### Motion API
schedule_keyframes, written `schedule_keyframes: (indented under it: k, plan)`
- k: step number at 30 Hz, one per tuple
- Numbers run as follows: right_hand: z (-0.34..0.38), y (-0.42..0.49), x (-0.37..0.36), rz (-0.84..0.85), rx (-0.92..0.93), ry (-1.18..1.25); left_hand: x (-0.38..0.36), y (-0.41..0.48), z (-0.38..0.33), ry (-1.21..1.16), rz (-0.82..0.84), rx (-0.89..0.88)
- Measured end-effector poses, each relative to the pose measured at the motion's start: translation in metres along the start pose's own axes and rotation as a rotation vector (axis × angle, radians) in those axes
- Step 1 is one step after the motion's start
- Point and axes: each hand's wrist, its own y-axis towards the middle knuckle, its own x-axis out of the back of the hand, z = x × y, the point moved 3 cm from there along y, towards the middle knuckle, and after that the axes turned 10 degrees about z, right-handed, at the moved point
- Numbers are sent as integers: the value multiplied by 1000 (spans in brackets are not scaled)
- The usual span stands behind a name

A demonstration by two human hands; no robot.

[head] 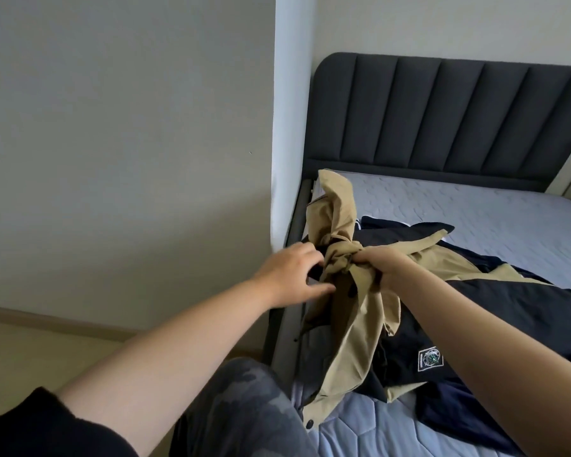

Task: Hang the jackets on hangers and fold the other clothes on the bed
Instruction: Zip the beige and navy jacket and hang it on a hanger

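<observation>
Clutching a bunch of tan cloth of the jacket in the right grip, fingers curled tight, with the left grip spread and touching the dark part just beside. Half lifted at the left edge of the bed, trailing over navy clothes. Probably light, soft, limp, a little slippery. Better to take hold at collar or shoulders for the hanger.

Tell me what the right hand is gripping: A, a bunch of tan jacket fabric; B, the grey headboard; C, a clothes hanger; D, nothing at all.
A: the right hand has its fingers clenched round a gathered bunch of the tan and black jacket, held up above the mattress.
</observation>
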Motion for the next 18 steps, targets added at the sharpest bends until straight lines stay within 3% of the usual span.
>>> schedule_keyframes:
  k: [2,6,9,11,12,15,18]
  plan:
    - [9,-4,-1,71,12,0,-18,8,0,-92,80,109]
    - [17,-19,14,196,33,-71,-10,22,14,-587,-50,355]
    - [21,-24,29,-36,123,-421,1,31,19,-854,-85,511]
    - [30,-31,22,-297,347,-584,8,42,15,-867,-106,550]
    - [33,-37,14,-343,459,-572,12,47,11,-860,-128,568]
    - [31,-49,-15,-252,604,-473,26,61,3,-807,-156,575]
    - [16,-51,-23,-255,514,-930,41,62,2,-809,-182,596]
